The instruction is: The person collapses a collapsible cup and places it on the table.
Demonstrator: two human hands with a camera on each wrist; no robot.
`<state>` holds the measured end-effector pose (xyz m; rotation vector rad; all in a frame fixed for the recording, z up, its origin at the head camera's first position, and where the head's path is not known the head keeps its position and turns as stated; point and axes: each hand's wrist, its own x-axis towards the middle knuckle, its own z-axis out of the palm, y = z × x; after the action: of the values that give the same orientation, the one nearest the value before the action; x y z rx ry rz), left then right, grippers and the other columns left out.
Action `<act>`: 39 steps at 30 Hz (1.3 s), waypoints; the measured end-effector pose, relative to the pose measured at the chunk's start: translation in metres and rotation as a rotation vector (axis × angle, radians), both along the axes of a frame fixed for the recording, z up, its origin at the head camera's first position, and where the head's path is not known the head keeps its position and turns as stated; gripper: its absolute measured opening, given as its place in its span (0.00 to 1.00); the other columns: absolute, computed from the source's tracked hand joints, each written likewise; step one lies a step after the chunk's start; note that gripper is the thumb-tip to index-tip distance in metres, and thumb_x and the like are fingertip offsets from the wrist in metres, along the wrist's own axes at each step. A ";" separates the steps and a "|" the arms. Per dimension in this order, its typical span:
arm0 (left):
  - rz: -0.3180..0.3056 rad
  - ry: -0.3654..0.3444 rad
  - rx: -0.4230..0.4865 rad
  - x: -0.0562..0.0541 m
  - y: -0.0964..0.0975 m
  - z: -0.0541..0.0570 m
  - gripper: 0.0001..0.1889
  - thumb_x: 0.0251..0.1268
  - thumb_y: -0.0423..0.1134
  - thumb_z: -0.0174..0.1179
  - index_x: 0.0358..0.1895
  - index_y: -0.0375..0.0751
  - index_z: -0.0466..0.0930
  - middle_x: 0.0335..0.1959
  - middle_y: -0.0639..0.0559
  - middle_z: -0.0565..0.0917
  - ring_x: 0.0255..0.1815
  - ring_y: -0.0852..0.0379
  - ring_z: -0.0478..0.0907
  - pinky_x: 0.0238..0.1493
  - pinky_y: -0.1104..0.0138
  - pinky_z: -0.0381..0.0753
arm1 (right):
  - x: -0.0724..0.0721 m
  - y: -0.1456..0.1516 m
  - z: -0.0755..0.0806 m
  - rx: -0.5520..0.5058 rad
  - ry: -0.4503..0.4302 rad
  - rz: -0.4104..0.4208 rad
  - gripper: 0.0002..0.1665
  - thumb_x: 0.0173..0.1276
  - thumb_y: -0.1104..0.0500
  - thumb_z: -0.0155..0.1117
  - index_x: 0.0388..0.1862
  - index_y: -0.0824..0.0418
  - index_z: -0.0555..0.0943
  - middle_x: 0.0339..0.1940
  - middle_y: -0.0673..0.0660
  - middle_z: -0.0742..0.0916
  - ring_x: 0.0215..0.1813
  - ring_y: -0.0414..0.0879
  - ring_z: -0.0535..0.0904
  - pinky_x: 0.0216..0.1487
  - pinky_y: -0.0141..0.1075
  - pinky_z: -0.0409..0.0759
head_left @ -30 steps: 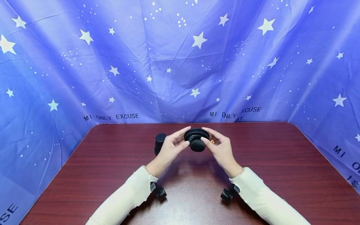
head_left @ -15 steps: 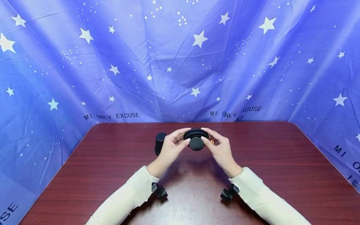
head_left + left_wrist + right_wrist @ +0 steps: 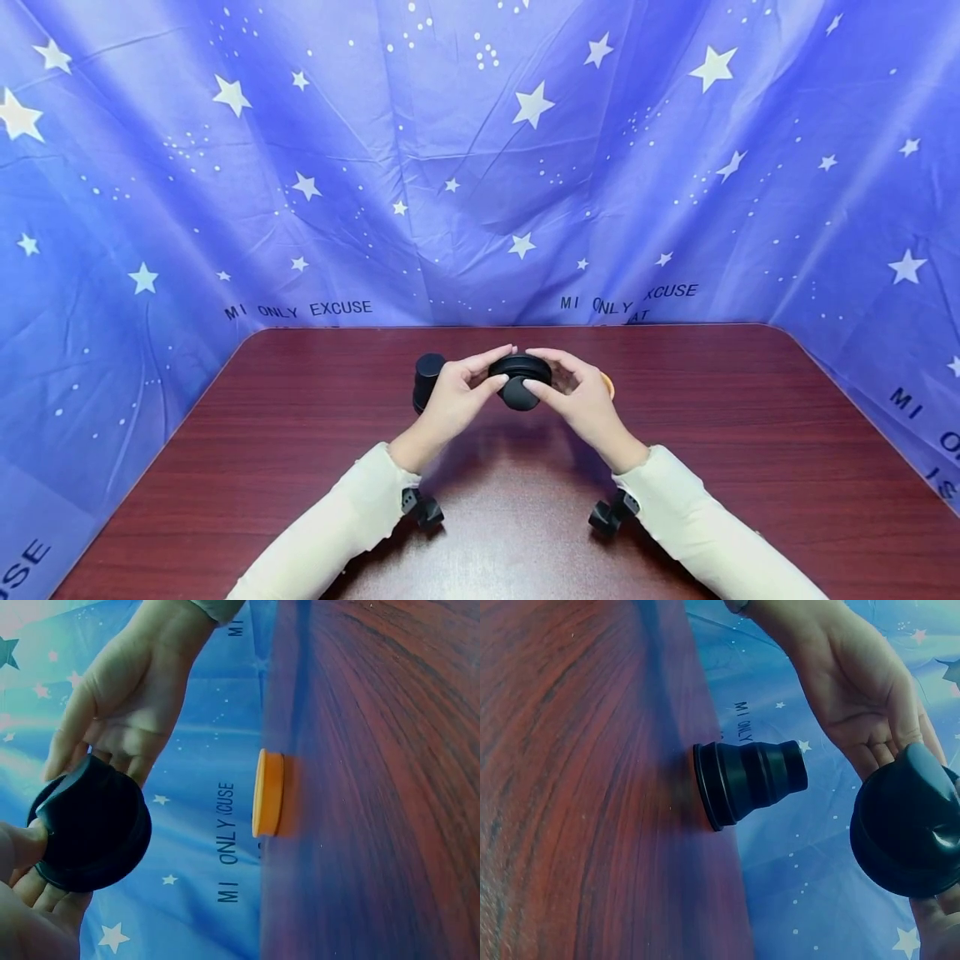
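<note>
Both hands hold a black collapsible cup [image 3: 519, 393] above the table, its wide rim away from the person and its small round base towards them. My left hand [image 3: 453, 398] grips its left side, thumb by the base and fingers behind the rim. On the opposite side my right hand [image 3: 588, 407] pinches it the same way. Seen in the left wrist view, the cup [image 3: 97, 832] is squashed short, with its base tilted. A dent shows in its soft wall in the right wrist view. Fingers partly hide the rim.
Left of the hands, a second black stepped cup [image 3: 751, 781] stands wide end down on the dark red wood table [image 3: 300, 467]. Behind the right hand lies an orange ring-shaped piece [image 3: 270, 793]. A blue star-printed curtain [image 3: 480, 167] surrounds the table's far edges.
The held cup has shifted slightly left and down, and its base has tilted. My right hand has moved left with it, exposing more of the orange piece. The standing cup stays put.
</note>
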<state>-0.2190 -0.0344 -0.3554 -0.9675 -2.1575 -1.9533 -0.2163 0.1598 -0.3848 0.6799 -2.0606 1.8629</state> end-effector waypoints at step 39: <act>-0.077 -0.111 0.145 -0.018 -0.001 -0.023 0.21 0.64 0.29 0.58 0.61 0.31 0.72 0.53 0.34 0.80 0.50 0.59 0.79 0.48 0.68 0.79 | -0.003 0.001 -0.004 -0.127 -0.023 0.001 0.25 0.57 0.72 0.66 0.56 0.71 0.76 0.36 0.49 0.85 0.38 0.39 0.78 0.39 0.28 0.76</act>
<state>-0.2372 -0.0358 -0.3787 -0.9538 -2.0255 -2.2136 -0.2190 0.1612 -0.3885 0.6307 -1.9363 1.9906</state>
